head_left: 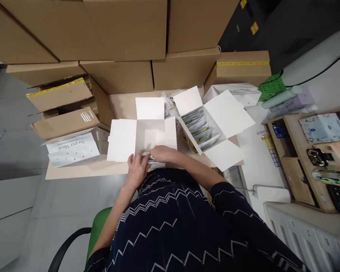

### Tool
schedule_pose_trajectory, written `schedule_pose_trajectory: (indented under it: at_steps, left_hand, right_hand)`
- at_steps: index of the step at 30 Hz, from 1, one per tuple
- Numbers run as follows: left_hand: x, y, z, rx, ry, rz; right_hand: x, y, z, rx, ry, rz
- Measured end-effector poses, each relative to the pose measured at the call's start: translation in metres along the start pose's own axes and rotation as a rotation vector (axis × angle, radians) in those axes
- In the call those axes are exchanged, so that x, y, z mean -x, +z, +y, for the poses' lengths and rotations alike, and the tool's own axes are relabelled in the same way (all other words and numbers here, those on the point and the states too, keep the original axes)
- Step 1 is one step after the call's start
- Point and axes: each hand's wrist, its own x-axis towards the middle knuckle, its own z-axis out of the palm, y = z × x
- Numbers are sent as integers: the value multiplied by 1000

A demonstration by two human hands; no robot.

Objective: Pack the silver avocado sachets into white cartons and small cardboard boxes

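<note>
An open white carton (pixel 151 130) stands in front of me with its flaps folded out. Both hands are at its near end, around thin silvery packets (pixel 150 158) just inside the near wall. My left hand (pixel 137 169) has its fingers closed at the packets' left side. From the right, my right hand (pixel 162 153) reaches in over the carton, its fingers closed on the packets; its fingertips are partly hidden. To the right, a second open white box (pixel 228 117) is tilted and holds a row of several white-and-green packets (pixel 200 126).
Loose packets (pixel 170 105) lie behind the two boxes. A closed printed white box (pixel 73 149) and an opened brown carton (pixel 65 124) stand left. Stacked brown cartons (pixel 116 30) wall off the back. A wooden organizer (pixel 297 177) and a power strip (pixel 273 194) are right.
</note>
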Motion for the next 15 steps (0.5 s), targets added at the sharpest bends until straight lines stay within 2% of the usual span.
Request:
schedule_pose_trajectory:
  at_steps: [3, 5, 7, 8, 10, 13, 15]
  left_hand:
    - [-1, -1, 2, -42, 15, -41]
    - [-1, 0, 4, -66, 16, -50]
    - [0, 0, 7, -87, 10, -52]
    - [0, -1, 9, -94, 6, -51]
    - [0, -4, 13, -99, -10, -48]
    - [-1, -9, 19, -83, -52, -51]
    - [-2, -12, 21, -67, -65, -59]
  right_hand:
    - [49, -16, 2, -87, -116, 213]
    - [95, -31, 15, -181, -100, 419]
    - [135, -41, 42, -111, 168, 616]
    - [149, -42, 59, -30, 305, 621]
    - [164, -38, 96, 112, 520, 467]
    - [153, -20, 144, 197, 650, 153]
    - [140, -10, 161, 236, 708, 54]
